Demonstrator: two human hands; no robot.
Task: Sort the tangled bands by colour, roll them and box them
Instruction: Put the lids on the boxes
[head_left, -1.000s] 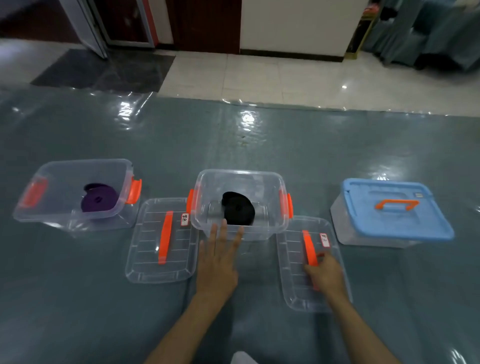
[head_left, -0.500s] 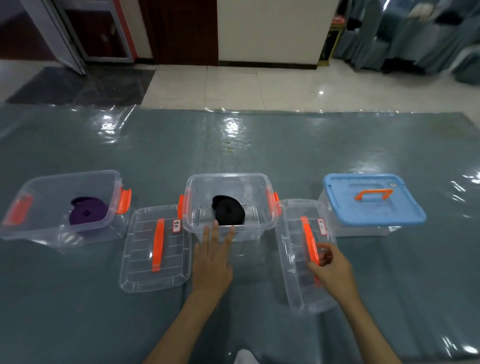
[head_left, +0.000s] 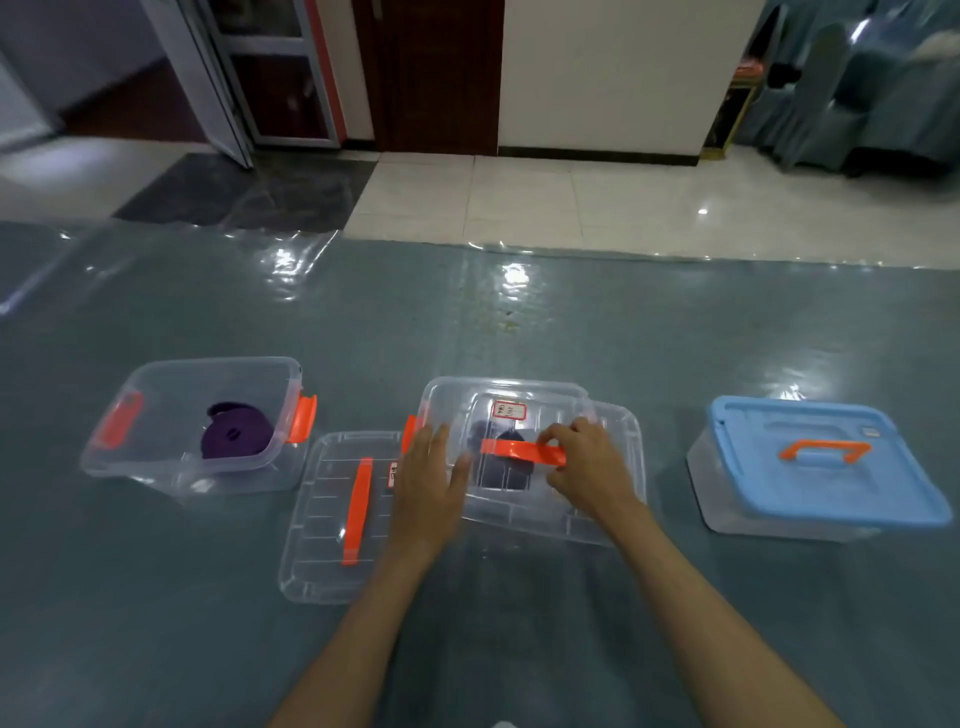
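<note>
A clear lid (head_left: 597, 499) with an orange handle lies askew over the middle clear box (head_left: 447, 395). My right hand (head_left: 587, 467) grips that lid by the handle. The black rolled band (head_left: 501, 467) shows dimly through the lid inside the box. My left hand (head_left: 428, 483) rests flat, fingers apart, against the box's left front side. At the left, an open clear box (head_left: 156, 467) holds a purple rolled band (head_left: 234, 436).
A second clear lid (head_left: 322, 561) with an orange handle lies flat between the two clear boxes. A closed box with a blue lid (head_left: 826, 467) stands at the right. Shiny plastic sheeting (head_left: 519, 322) covers the blue-grey table; tiled floor lies beyond.
My right hand lifted the clear lid from the table at the right and carried it left over the middle box. My left hand stayed at the box's front.
</note>
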